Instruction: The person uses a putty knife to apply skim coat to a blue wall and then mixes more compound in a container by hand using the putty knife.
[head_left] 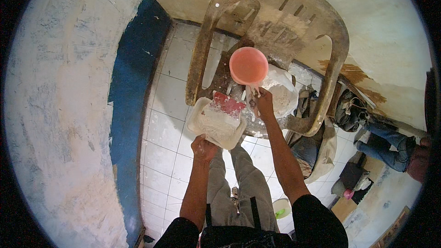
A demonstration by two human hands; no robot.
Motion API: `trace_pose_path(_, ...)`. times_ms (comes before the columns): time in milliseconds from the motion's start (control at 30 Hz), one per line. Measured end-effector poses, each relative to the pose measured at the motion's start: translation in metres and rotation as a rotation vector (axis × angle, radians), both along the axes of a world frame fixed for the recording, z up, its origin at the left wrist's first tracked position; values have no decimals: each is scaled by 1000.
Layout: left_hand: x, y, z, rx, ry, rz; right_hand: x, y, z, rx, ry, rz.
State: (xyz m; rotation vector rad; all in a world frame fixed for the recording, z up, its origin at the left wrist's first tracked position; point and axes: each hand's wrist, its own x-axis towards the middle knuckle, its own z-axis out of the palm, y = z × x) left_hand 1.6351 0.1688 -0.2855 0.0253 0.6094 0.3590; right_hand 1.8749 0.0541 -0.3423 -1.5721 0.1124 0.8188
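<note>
Right fingers grasp a round pink dipper by its handle, cup beyond; left fingers, I confirm, grip a whitish tub nearside.

Open air lies left of the pink dipper, reaching as far as the chair's left arm. Behind the dipper, the chair's backrest closes the way. A white bag of powder crowds its right, while the powder-filled tray and right hand block its near side.
</note>
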Motion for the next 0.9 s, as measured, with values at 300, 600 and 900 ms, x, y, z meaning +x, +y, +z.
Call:
trace_pose_path(300, 7, 3, -9, -6, -42, -36, -23, -33, 116, -55, -204, 13)
trace_pose_path(600, 42, 1, -2, 28, -50, -47, -28, -68, 171, -204, -551, 186)
trace_pose_path(900, 70, 3, 10, 68, -141, 0, -41, -55, 195, -239, -312, 40)
